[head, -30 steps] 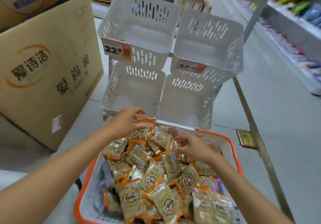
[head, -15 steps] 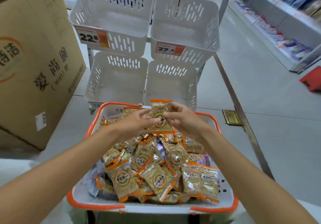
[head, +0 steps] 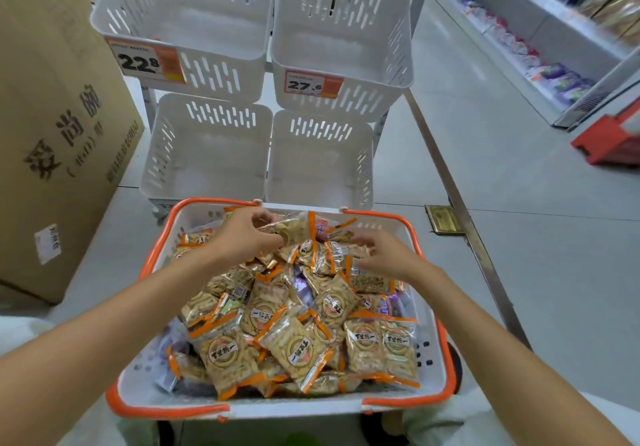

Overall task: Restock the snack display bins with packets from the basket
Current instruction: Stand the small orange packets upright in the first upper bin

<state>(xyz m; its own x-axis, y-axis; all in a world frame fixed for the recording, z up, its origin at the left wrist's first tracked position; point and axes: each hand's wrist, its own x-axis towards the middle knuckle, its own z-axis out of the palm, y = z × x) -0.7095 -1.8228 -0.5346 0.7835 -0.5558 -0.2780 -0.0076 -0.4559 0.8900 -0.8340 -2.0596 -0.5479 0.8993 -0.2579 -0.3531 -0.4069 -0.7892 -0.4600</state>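
A white basket with an orange rim (head: 446, 369) stands in front of me, heaped with several clear snack packets (head: 298, 348) edged in orange. My left hand (head: 242, 234) grips a packet (head: 294, 229) over the far end of the basket. My right hand (head: 384, 255) reaches into the pile beside it, fingers spread and lying on the packets (head: 341, 253). Beyond the basket stands a rack of white display bins: lower left bin (head: 204, 155), lower right bin (head: 322, 161), upper left bin (head: 187, 23), upper right bin (head: 343, 40). No packets lie in them.
A large cardboard box (head: 52, 127) stands close on the left. Price tags 22.8 (head: 145, 61) and 27.6 (head: 311, 84) hang on the upper bins. A metal floor strip (head: 460, 210) runs along the right of the rack. Stocked shelves (head: 568, 30) and a red crate (head: 609, 137) are at the right.
Both hands held one packet together above the pile; now my right hand has let go and dropped to the packets on the right, while my left hand keeps the packet.
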